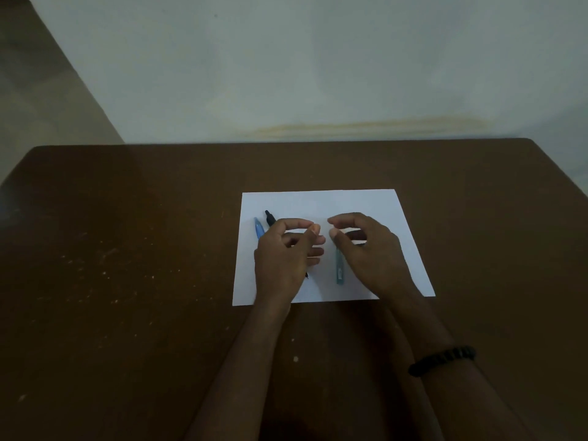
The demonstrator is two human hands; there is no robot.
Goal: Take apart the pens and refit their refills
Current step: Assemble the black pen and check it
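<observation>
Three slim pens lie on a white sheet of paper point(321, 202) at frame centre: a blue pen point(259, 228) and black pen point(270, 217) at left, a teal pen point(339, 265) right of centre. Above them hover the left hand point(286, 253) and right hand point(366, 246), fingers curled, grasping nothing visible. The brown surface point(127, 249) is speckled.

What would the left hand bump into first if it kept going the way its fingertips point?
Probably the right hand: the left hand curls its fingertips toward it across a narrow gap above the white paper. Depth is hard to judge.
</observation>
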